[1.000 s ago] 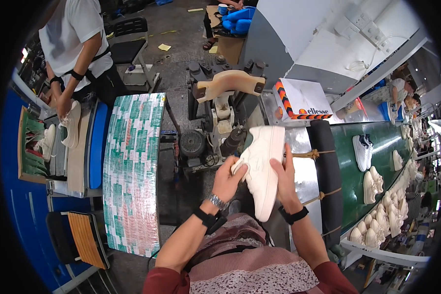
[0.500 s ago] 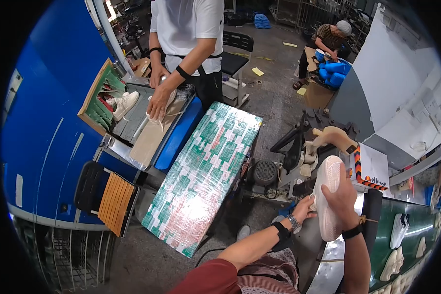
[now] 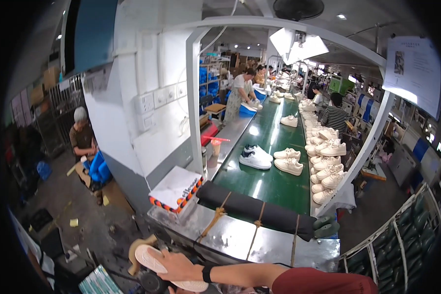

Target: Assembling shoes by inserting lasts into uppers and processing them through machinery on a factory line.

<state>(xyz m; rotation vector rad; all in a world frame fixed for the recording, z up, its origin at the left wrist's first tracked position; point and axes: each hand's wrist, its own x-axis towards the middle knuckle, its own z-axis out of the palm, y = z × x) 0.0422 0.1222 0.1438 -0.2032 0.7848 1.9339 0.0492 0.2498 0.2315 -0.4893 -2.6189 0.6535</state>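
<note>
My right hand (image 3: 179,267) is closed on a shoe (image 3: 146,257), low in the frame, left of centre, with the pale sole turned up toward me and the fingers across it. The left hand I cannot make out: a sliver of skin at the bottom edge may be part of it, so I can't tell whether it grips anything. Just beside the shoe's near end is a curved tan pad (image 3: 132,252); they overlap from where I look, and I can't say whether they touch.

That overlap is my first worry: if I misjudge the depth, the shoe could knock the pad and scuff its pale material. The second is my view. The head camera faces the green belt (image 3: 240,188) at centre, leaving the hands at the rim, where a slackening grip would be easy to miss. A slip there could drop the shoe toward the grimy floor at lower left.

Beyond the forearm lies the metal bench (image 3: 235,242), with the black roll (image 3: 252,208) tied down by cords (image 3: 210,225) and the box (image 3: 176,188) at its left end. A careless swing up and right could catch the sleeve (image 3: 323,281) or shoe on those cords.
</note>
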